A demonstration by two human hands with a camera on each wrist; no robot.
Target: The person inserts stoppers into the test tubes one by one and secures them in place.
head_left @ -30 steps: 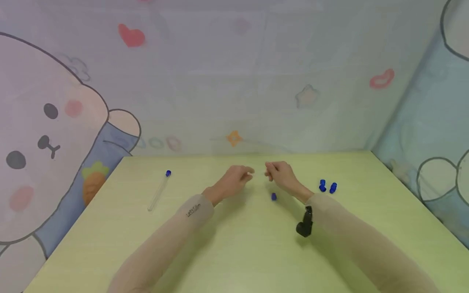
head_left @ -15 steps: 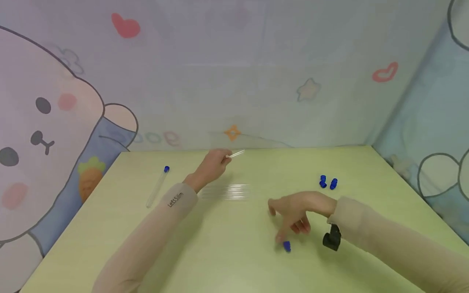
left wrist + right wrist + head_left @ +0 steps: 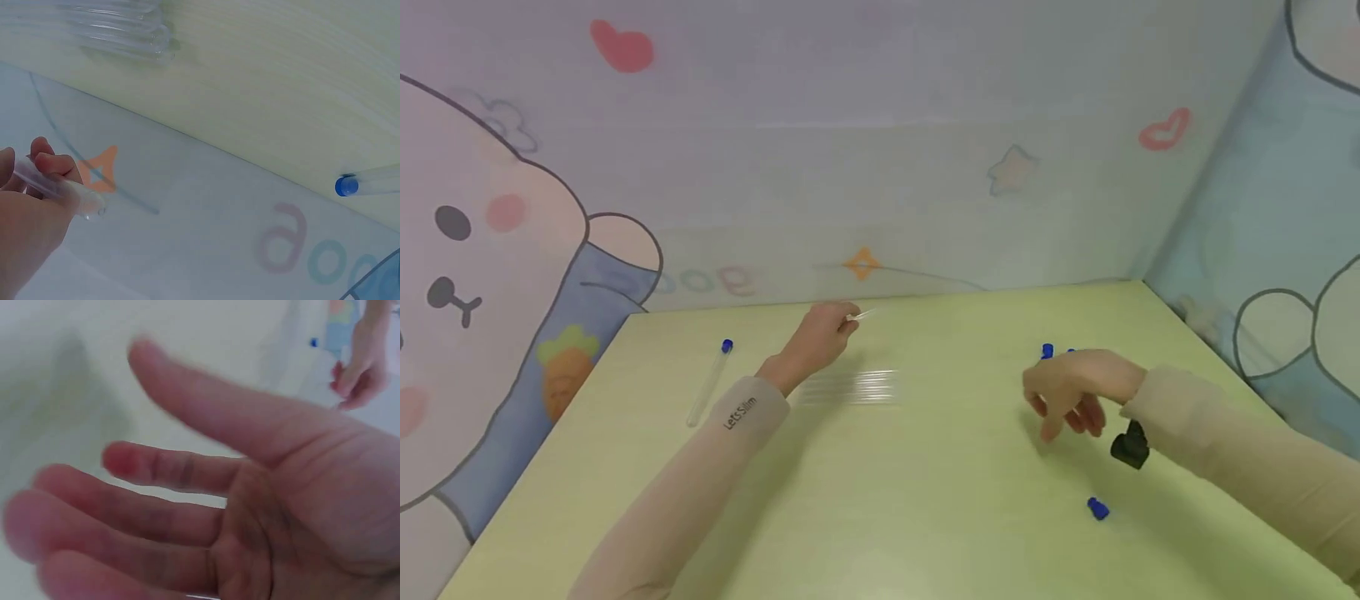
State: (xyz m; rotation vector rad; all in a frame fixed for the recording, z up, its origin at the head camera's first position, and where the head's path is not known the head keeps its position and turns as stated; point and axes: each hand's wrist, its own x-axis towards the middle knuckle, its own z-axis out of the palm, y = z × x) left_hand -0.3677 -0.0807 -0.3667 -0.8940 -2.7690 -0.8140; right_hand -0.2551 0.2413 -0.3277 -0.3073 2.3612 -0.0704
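My left hand [image 3: 823,333] is raised near the table's back edge and grips a clear test tube [image 3: 90,203], its rounded end sticking out of the fist in the left wrist view. Off to the right, my right hand [image 3: 1071,387] hovers over the table, fingers spread and slightly bent, with nothing in the palm [image 3: 250,525]. Just behind it a blue cap [image 3: 1047,351] shows, and another is mostly hidden. A loose blue cap [image 3: 1097,508] lies nearer to me. Below my left hand, several clear test tubes [image 3: 876,386] lie side by side.
A test tube with a blue cap [image 3: 727,346] lies apart on the left of the yellow-green table [image 3: 925,500]. A printed cloth [image 3: 925,183] hangs right behind the table's back edge. A small black camera [image 3: 1130,446] hangs from my right wrist.
My hands have parted: the left rose back and left with the test tube, the right swung toward me, then right. One loose blue cap shifted from mid-table to the front right.
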